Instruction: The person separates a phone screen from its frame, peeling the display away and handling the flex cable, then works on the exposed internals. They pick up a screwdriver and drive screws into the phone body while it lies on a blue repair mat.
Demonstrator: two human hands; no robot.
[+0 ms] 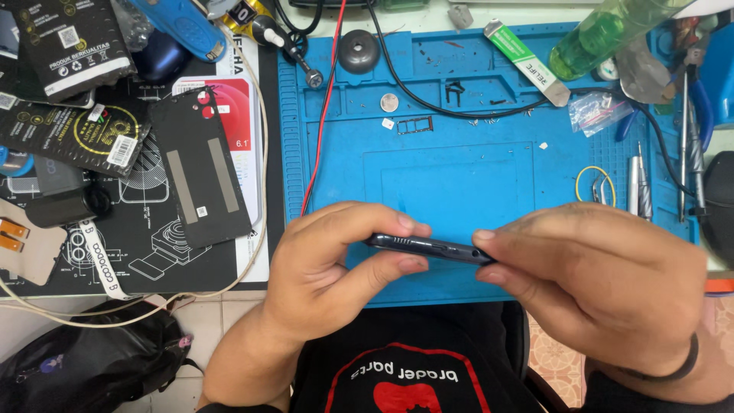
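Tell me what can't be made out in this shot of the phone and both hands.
- Head view: phone seen edge-on; its faces are hidden, ends covered by left hand and right hand.
- Tiny parts on blue mat: too small to identify.
- Green bottle: cut off by the top edge.

I see the phone (428, 248) edge-on, its dark frame glossy like polished metal or hard plastic. The blue mat (459, 168) beneath looks like matt, slightly grainy rubber. The black back cover (200, 164) beside it seems smooth, dull plastic with two grey adhesive strips. The tweezers (638, 187) are bright bare metal, and the green bottle (604, 34) is clear, shiny plastic.
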